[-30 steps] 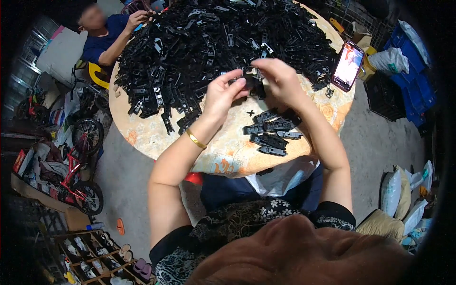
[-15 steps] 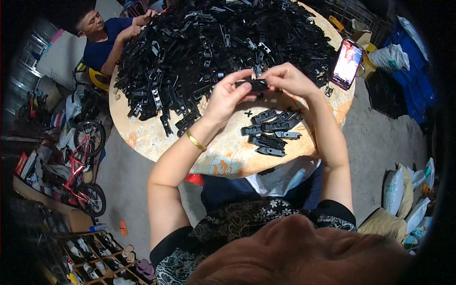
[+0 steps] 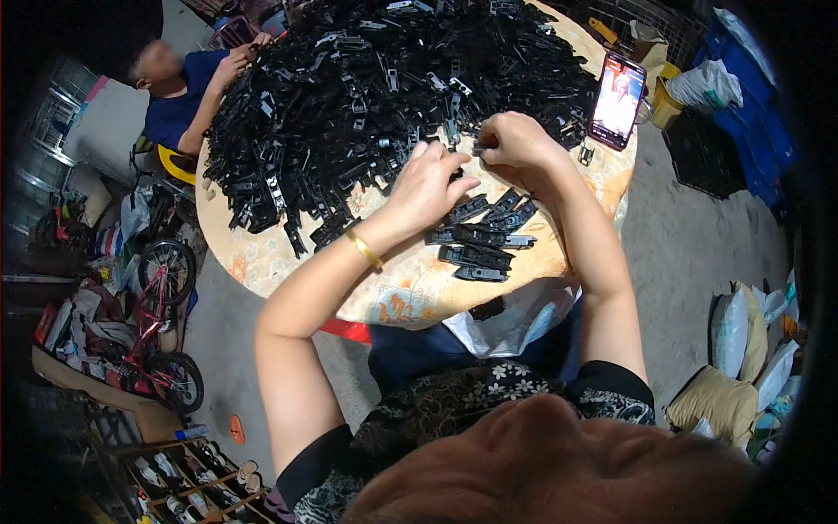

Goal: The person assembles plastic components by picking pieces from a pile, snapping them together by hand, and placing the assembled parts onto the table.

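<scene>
My left hand (image 3: 428, 185) is palm down at the near edge of a big heap of black plastic parts (image 3: 349, 96). Its fingers are spread, the thumb apart, and nothing shows in them. Curled fingers close my right hand (image 3: 517, 141), just to the right at the heap's edge. A small dark bit shows at its fingertips, too small to name. Between my forearms, nearer to me, lies a group of several long black plastic pieces (image 3: 480, 236), side by side on the patterned tablecloth (image 3: 393, 301).
A lit phone (image 3: 618, 100) stands at the table's right edge. Across at the left, another person (image 3: 179, 96) has both hands at the heap. A red bicycle (image 3: 157, 297) stands on the left floor, stuffed sacks (image 3: 716, 406) and blue crates (image 3: 742, 122) on the right.
The black plastic part held between my two hands no longer shows in them. My hands have parted; the left came down toward the grouped pieces. The view has shifted slightly.
</scene>
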Tool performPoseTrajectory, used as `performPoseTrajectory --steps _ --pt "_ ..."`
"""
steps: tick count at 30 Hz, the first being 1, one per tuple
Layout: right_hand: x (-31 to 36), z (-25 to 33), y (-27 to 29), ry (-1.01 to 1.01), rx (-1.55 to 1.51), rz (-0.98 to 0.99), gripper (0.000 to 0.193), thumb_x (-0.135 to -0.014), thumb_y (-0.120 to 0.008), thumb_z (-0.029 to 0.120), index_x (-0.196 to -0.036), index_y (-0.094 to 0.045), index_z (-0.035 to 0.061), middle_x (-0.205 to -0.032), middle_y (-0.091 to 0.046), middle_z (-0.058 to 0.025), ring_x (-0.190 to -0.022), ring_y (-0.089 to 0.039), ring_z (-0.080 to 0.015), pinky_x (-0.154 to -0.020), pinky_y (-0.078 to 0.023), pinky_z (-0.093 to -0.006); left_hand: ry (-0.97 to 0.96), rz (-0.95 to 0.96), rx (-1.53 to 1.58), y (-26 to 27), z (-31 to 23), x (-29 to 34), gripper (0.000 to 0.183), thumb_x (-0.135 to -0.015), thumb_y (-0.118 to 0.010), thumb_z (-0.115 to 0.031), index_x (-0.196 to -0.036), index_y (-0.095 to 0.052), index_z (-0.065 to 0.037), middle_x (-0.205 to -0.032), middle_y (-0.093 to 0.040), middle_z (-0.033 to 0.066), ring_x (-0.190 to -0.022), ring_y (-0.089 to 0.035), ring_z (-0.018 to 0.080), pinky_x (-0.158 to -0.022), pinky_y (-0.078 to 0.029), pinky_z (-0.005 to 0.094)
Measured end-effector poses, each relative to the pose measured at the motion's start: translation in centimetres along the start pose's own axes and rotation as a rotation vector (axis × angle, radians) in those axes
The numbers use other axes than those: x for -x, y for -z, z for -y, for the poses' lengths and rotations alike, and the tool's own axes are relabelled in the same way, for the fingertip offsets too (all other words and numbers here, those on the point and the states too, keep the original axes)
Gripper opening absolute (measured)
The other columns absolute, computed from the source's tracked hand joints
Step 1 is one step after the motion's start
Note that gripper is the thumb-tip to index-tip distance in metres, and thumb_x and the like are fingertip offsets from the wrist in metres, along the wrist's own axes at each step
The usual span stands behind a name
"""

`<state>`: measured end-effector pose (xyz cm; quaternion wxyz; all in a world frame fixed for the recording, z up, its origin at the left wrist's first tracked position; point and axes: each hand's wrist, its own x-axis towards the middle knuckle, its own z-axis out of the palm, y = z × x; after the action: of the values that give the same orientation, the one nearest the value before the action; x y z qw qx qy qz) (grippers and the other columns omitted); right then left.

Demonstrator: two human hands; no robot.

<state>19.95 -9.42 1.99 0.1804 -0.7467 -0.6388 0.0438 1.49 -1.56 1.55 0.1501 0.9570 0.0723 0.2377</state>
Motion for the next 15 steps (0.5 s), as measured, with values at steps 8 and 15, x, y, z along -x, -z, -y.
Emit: performPoseTrajectory --steps 8,15 --pt "-0.8 -0.4 -0.4 0.177 -0.277 -0.348 0.026 -0.069 -0.061 0.009 -0.093 -0.061 -0.0002 -0.084 -0.061 -0.0164 -0.077 -0.061 -0.0266 -0.069 -0.048 -0.0322 -0.066 0.006 -0.259 -2.2 1.5 -0.8 0.021 -0.073 -0.061 -0.019 -0.087 -0.058 -0.003 -0.080 -0.052 0.0136 -0.080 -0.046 0.0290 -0.072 -0.042 0.0349" --pt "-0.8 1.2 -0.3 0.407 -0.473 -0.542 0.022 -0.072 -0.063 0.006 -0.093 -0.061 0.0001 -0.089 -0.059 -0.0121 -0.083 -0.059 -0.0240 -0.071 -0.047 -0.0297 0.072 -0.327 0.074 -0.7 1.5 -0.5 0.017 -0.074 -0.056 -0.004 -0.091 -0.051 0.000 -0.084 -0.055 0.0154 -0.074 -0.055 0.0261 -0.066 -0.045 0.0338"
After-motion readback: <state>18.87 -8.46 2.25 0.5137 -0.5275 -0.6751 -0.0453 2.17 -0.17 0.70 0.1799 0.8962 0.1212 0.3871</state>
